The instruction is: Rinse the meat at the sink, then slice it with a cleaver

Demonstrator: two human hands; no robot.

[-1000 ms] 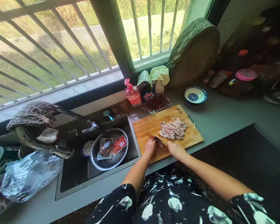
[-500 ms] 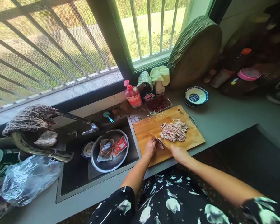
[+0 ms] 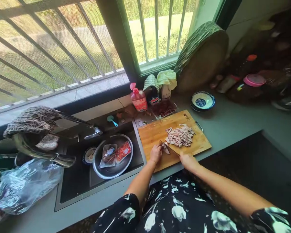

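Observation:
A wooden cutting board [image 3: 149, 133] lies on the counter to the right of the sink. My right hand [image 3: 189, 162] is closed round the handle of a knife [image 3: 170, 148], its blade pointing up and left across the board. My left hand [image 3: 156, 153] presses with bent fingers on a small piece of pale meat [image 3: 166, 149] beside the blade. Just beyond the knife is a heap of thin pale meat strips [image 3: 180, 135]. The fingertips of my left hand are partly hidden.
In the sink [image 3: 72, 184] stands a metal basin [image 3: 95, 166] holding two packs of meat. Behind the board are a tray of dark red meat [image 3: 165, 111] and a pink pump bottle [image 3: 138, 100]. Stacked blue-patterned bowls [image 3: 203, 101] stand at right; a plastic bag [image 3: 26, 186] lies at left.
My right hand and the knife have shifted slightly to the right and down, away from my left fingers. My left hand stays on the meat piece. The camera view has moved a little.

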